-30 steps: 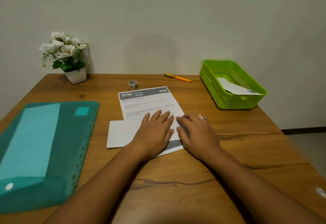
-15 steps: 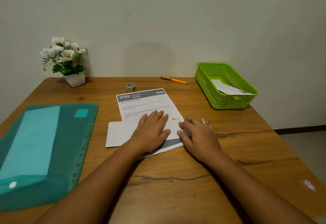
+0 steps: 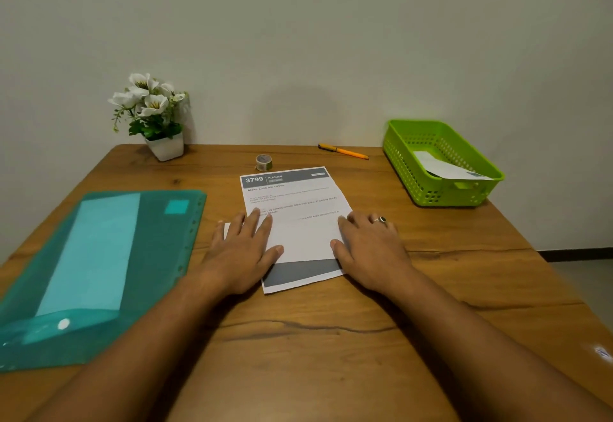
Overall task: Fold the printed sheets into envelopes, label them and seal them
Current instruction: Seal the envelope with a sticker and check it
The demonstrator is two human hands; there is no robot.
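A printed sheet (image 3: pixel 298 209) with a grey header reading 3799 lies in the middle of the wooden table (image 3: pixel 315 338). Its near edge is folded up over the text, showing a blank back and a grey band. My left hand (image 3: pixel 243 249) presses flat on the fold's left side. My right hand (image 3: pixel 370 249), with a ring, presses flat on its right side. A white envelope (image 3: pixel 227 229) peeks out from under my left hand, mostly hidden. A small tape roll (image 3: pixel 264 162) and an orange pen (image 3: pixel 343 151) lie beyond the sheet.
A teal plastic folder (image 3: pixel 99 265) with papers inside lies at the left. A green basket (image 3: pixel 441 162) holding a white envelope stands at the back right. A white pot of flowers (image 3: pixel 152 116) stands at the back left by the wall.
My hands have slid apart along the fold, left hand leftward and right hand rightward, uncovering the folded flap between them. The camera view shifted slightly.
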